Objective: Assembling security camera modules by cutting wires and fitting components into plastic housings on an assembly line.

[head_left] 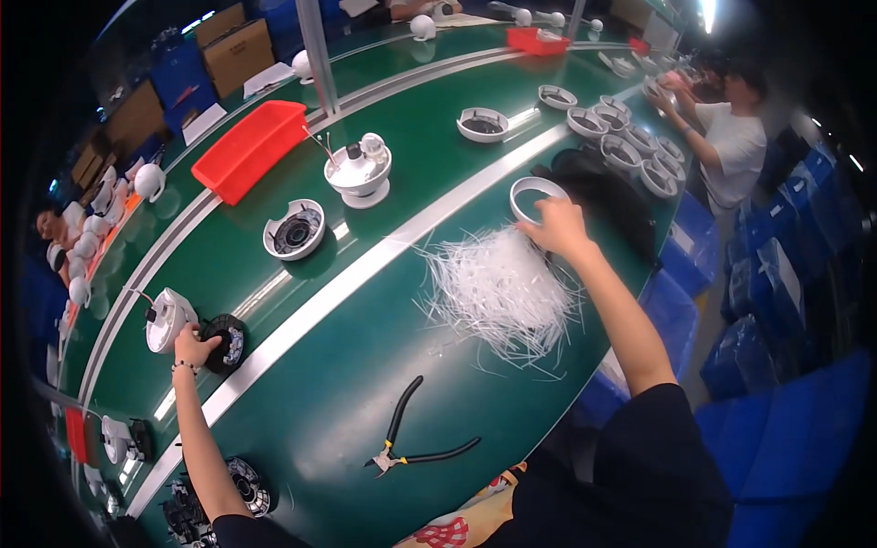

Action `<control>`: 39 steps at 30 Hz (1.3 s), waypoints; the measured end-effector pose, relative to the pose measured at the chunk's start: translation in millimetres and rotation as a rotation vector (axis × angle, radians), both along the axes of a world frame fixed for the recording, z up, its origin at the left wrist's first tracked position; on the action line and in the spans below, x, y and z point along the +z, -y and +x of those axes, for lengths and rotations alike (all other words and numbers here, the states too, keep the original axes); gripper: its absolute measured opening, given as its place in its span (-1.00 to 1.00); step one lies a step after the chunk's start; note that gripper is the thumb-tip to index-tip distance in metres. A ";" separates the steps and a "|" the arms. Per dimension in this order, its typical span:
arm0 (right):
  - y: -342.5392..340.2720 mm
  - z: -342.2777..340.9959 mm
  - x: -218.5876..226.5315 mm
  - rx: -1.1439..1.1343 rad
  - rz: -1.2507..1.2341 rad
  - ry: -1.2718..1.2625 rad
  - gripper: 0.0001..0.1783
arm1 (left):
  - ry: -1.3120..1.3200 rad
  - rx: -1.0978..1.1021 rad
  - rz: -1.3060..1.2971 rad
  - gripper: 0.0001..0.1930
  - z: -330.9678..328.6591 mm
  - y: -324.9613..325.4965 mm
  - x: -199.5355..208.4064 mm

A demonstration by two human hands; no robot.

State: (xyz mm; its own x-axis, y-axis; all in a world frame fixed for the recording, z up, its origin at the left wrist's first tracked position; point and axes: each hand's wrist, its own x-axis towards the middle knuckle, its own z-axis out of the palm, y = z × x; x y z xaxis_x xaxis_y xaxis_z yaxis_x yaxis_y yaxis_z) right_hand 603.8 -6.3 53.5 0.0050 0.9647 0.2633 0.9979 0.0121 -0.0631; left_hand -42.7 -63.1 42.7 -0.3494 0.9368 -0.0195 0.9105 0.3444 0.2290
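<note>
At the left, my left hand (193,350) is closed on the edge of a black round part (225,343) on the green conveyor belt. A white dome-shaped housing (168,320) with a thin wire sits against that hand's fingers. Across the bench, my right hand (559,228) grips the near edge of a white ring (533,194), its fingers partly hiding it. Just below that hand lies a loose heap of white plastic cable ties (502,292). A pair of cutting pliers (388,457) with black handles rests on the bench with its handles spread.
On the belt stand a white housing with wires (358,173), a white bowl-shaped housing (295,230) and a red tray (249,151). More white housings (621,153) cluster at the far right near a co-worker (735,137). Black parts (242,479) lie at the near left; blue bins (671,320) stand right.
</note>
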 end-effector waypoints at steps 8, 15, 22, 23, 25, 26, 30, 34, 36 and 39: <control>22.1 -19.9 -9.3 0.087 0.125 -0.137 -0.83 | 0.336 -0.182 0.166 -0.74 -17.0 -8.9 0.3; 87.5 -162.9 51.5 0.988 0.489 -0.238 -0.90 | 1.021 -0.134 0.663 -0.70 87.9 0.1 33.9; 92.4 -232.8 14.0 1.546 0.156 0.095 -0.91 | 1.517 -0.032 0.606 -0.71 118.2 37.6 38.0; 85.3 -234.2 8.6 1.549 0.168 0.096 -0.90 | 1.529 -0.019 0.614 -0.72 114.8 42.5 36.8; 70.5 -236.9 5.5 1.509 0.183 0.052 -0.84 | 1.538 -0.028 0.648 -0.73 113.6 50.7 37.9; 63.2 -237.3 8.4 1.394 0.238 0.025 -0.80 | 1.567 -0.052 0.659 -0.73 113.4 52.4 38.2; 77.9 -270.0 14.0 1.003 0.351 -0.482 -0.72 | 1.587 -0.035 0.727 -0.70 110.3 60.0 32.0; 147.8 -311.3 -0.6 1.164 0.038 -0.417 -0.60 | 1.617 -0.069 0.743 -0.71 107.5 57.1 27.4; 151.5 -321.0 -22.0 1.233 -0.010 -0.353 -0.72 | 1.621 -0.062 0.726 -0.71 106.0 58.0 26.0; 131.8 -319.9 -22.6 1.235 -0.084 -0.307 -0.86 | 1.613 -0.077 0.729 -0.71 102.3 58.9 24.4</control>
State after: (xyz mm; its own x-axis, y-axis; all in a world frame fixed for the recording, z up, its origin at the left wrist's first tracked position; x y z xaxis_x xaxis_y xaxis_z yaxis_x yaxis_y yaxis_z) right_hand 283.9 -138.1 30.9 -0.8540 0.3857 0.3491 0.2710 0.9027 -0.3343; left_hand 59.5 -122.0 67.1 -0.3643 0.9233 0.1220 -0.3465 -0.2560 0.9024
